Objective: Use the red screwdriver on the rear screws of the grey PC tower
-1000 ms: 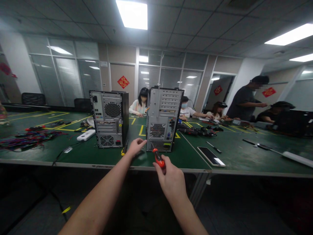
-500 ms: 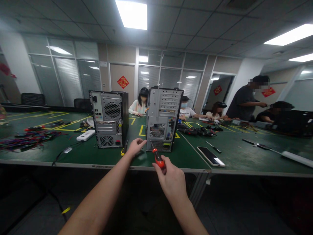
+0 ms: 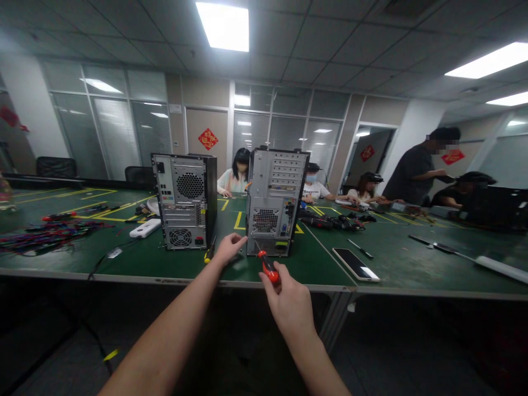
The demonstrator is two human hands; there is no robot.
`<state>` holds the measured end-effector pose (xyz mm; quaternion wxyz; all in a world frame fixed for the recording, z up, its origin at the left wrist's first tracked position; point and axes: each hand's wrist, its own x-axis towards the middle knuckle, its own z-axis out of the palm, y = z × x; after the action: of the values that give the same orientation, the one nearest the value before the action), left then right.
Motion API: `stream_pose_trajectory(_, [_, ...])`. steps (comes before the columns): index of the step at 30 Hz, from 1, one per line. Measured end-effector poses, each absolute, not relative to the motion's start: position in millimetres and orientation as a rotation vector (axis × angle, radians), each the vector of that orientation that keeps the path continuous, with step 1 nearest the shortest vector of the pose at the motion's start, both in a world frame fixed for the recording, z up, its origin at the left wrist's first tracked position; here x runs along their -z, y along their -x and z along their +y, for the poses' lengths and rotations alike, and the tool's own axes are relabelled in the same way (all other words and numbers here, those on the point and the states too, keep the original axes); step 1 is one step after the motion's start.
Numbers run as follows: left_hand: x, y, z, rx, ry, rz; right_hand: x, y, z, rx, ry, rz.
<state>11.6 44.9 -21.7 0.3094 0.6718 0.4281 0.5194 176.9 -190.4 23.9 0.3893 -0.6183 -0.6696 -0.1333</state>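
Observation:
My right hand point(image 3: 291, 300) grips a red and black screwdriver point(image 3: 269, 268) by its handle. The screwdriver's thin shaft points up and left at the lower rear panel of a grey computer case point(image 3: 258, 187) standing upright; whether the tip touches a screw is too small to tell. At the same case's lower left edge, the fingers of my left hand point(image 3: 230, 248) are drawn together against the metal. Left of it stands a second computer case point(image 3: 168, 170), rear side facing me. A yellow and black screwdriver point(image 3: 210, 251) lies between that case and my left wrist.
A phone point(image 3: 355, 264) and a thin dark tool point(image 3: 360, 248) lie to the right on the green table point(image 3: 305, 269). Bundled cables point(image 3: 45, 236), a white power strip point(image 3: 145, 228) and dark cables point(image 3: 338, 221) lie about. Several people sit or stand across the table.
The screwdriver handle and my right hand have shifted very slightly to the right. My left hand and both cases stay put. A standing person at the back right has moved a little.

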Motion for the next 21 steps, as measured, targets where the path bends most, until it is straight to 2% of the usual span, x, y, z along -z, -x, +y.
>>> stream_pose_trajectory(5, [16.9, -12.2, 40.8, -1.370, -1.766, 1.155, -27.5, -174.7, -197.7, 0.494, 1.557, -1.890])
stream_pose_trajectory(13, [18.4, -12.2, 41.6, -1.370, -1.764, 1.139, -25.4, -174.2, -192.8, 0.332, 1.627, -1.726])
stream_pose_trajectory(21, [18.9, -12.9, 43.4, -1.382, -1.765, 1.130, -28.7, -177.5, -198.2, 0.465, 1.554, -1.863])
